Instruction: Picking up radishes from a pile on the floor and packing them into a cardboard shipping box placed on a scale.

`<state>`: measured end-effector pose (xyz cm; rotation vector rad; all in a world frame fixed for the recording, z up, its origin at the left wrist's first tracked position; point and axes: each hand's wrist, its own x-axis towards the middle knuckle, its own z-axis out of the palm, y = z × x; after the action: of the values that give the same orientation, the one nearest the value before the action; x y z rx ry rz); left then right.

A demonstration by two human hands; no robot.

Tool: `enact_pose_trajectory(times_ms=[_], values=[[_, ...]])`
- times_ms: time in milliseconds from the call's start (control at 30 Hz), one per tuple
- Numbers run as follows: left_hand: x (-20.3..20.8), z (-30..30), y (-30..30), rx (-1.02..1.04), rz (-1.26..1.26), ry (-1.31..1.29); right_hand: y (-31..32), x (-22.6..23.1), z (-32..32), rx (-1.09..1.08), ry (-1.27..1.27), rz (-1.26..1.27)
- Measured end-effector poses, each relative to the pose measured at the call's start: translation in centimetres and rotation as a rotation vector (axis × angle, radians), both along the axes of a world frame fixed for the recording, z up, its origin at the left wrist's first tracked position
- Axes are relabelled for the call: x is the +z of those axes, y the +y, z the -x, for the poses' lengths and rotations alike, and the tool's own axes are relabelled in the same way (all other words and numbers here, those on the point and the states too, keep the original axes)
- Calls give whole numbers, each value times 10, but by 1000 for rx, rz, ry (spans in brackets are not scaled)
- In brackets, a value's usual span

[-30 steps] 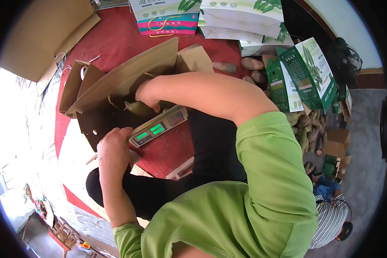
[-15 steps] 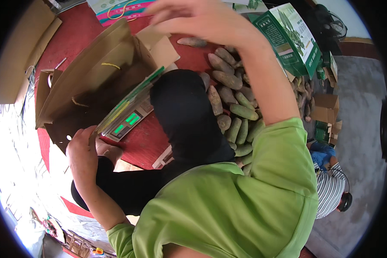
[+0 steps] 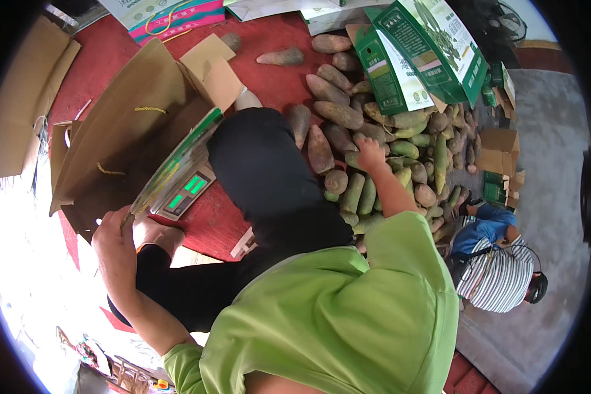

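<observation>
Two bare hands are held well apart, one at an open carton and the other over heaped radishes. By the left hand [image 3: 115,244], the near corner of the cardboard carton [image 3: 105,148] is gripped, its edge taken between thumb and bent fingers, with little gap left. By the right hand [image 3: 370,154], at the end of a stretched arm, the pile of radishes [image 3: 338,115] is reached; its fingers are partly bent and laid against a greenish radish among the others, but whether they are closed around it cannot be told. The radishes are spread over the red covering [image 3: 262,79] to the right of the black-clad knee [image 3: 262,167]. The carton is tilted open on the knee's other side, and just beside its near wall a scale [image 3: 188,192] with lit green displays is seen. Near the pile's far edge, a green-and-white printed box [image 3: 433,49] is placed.
</observation>
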<state>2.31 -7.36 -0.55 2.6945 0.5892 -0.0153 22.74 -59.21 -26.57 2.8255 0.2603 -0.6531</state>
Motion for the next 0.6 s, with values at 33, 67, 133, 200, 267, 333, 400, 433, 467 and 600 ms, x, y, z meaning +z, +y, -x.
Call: enact_pose_trajectory(times_ms=[33, 67, 133, 200, 267, 333, 400, 433, 467, 600], values=[[0, 0, 0, -9, 6, -28, -11, -15, 9, 6, 3, 37], [0, 0, 0, 3, -6, -27, -5, -12, 16, 18, 4, 25], [2, 0, 0, 8, 50, -25, 9, -1, 29, 20, 99, 94], [5, 0, -2, 33, 27, -19, 9, -2, 37, 18, 82, 91], [3, -3, -1, -6, 44, -25, 14, -2, 39, 22, 62, 86], [4, -3, -2, 20, 26, -35, 23, 2, 40, 106, 117, 202], [4, -3, -2, 14, 52, -26, 17, -15, 39, 98, 116, 196], [3, -4, -2, 25, 63, -39, 14, -21, 37, 73, 121, 196], [4, -3, -2, 41, 55, -42, 15, -22, 36, 89, 117, 188], [7, -1, -2, 68, 44, -11, 22, -16, 33, 146, 150, 176]])
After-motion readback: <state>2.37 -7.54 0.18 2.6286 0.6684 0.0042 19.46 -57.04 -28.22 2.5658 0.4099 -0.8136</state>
